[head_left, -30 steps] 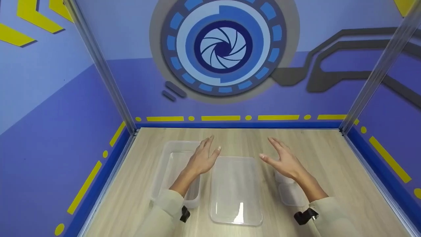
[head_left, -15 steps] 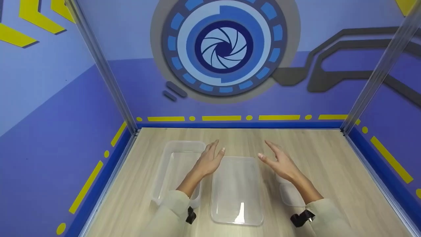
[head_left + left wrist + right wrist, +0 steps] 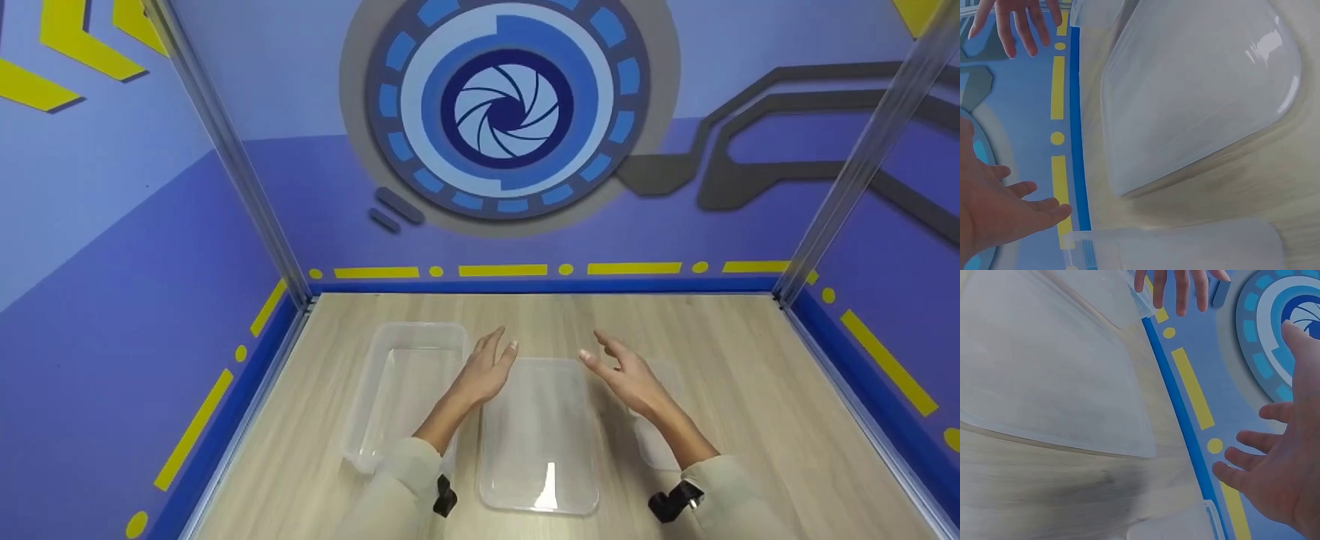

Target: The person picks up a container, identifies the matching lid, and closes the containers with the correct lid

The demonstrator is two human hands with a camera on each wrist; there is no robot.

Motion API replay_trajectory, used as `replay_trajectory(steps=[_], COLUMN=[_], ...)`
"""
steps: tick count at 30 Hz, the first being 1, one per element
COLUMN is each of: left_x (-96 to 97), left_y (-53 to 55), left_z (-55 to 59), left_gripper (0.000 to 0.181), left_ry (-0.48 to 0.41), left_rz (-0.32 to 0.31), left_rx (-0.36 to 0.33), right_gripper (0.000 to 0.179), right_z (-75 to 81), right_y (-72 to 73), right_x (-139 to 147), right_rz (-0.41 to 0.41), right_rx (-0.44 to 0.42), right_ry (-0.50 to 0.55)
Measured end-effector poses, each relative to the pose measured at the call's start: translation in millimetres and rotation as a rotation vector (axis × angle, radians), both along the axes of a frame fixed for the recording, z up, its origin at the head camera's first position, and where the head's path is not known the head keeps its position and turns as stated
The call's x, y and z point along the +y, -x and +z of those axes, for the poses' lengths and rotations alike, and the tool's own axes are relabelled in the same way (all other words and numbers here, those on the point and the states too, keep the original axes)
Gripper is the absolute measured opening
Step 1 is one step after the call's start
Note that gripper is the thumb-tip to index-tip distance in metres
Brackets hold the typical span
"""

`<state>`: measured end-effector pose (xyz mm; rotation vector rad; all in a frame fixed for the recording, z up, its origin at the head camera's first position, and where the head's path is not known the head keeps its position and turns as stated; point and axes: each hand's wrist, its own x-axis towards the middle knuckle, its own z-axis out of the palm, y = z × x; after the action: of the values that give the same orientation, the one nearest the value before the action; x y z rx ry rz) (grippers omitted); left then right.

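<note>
My left hand (image 3: 484,375) hovers between a clear rectangular plastic container (image 3: 409,390) and a flat translucent lid (image 3: 538,435), fingers extended and holding nothing. Across from it, my right hand (image 3: 626,379) is held over the right side of the lid, its fingers apart and relaxed. Partly hidden under the right hand and forearm lies a small clear container (image 3: 665,371), with a small clear piece (image 3: 654,444) just in front of it. In the left wrist view, the left hand (image 3: 1010,208) shows beyond the large lid (image 3: 1196,95). The right wrist view shows the right hand (image 3: 1275,461) with spread fingers.
Everything stands on a light wood-grain table (image 3: 765,420). Blue-purple printed panels (image 3: 525,247) enclose it at the back and both sides, with metal posts (image 3: 232,157) at the back corners. A black wrist camera (image 3: 445,496) is strapped to each sleeve.
Both hands have drifted toward each other and slightly nearer the body, narrowing the gap above the lid. The containers and lid have stayed in place.
</note>
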<state>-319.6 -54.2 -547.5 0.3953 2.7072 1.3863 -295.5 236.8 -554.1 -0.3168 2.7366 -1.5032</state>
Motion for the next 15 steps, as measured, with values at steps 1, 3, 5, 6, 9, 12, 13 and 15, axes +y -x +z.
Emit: replay_trajectory(steps=[1,3,5,6,9,12,13,15], left_x=[0.5,1.8,3.2,3.9,4.9,4.2,3.9,3.6], left_y=[-0.7,-1.5,-1.7,-2.0,-4.0,-6.5,-7.2,-8.2], left_z=[-1.4,-4.4,-7.1,-8.1,-10.1,-12.1,-12.9,-14.8], left_gripper=[0.069,0.070,0.072,0.073,0.073,0.075,0.075,0.076], left_ry=[-0.001,-0.010,-0.009,-0.008,0.003,0.008,0.008,0.009], left_rz=[0.002,0.011,0.027,0.034,0.048,0.053,0.055,0.063], left_rx=[-0.008,-0.025,-0.045,-0.054,-0.084,-0.107,-0.109,-0.113], right_gripper=[0.082,0.083,0.084,0.084,0.085,0.085,0.085,0.086], right_z=[-1.5,-4.4,-6.9,-8.1,-10.7,-12.7,-13.4,-15.3], right_y=[-0.7,-1.8,-2.4,-2.5,-2.9,-3.2,-3.4,-3.9], right_x=[-1,-2,-3,-3,-5,-7,-8,-9], right_rz=[-0.005,-0.016,-0.027,-0.030,-0.038,-0.040,-0.043,-0.043], right_rx=[-0.006,-0.018,-0.031,-0.039,-0.054,-0.062,-0.066,-0.081], right_ry=[-0.007,-0.019,-0.024,-0.025,-0.026,-0.023,-0.020,-0.012])
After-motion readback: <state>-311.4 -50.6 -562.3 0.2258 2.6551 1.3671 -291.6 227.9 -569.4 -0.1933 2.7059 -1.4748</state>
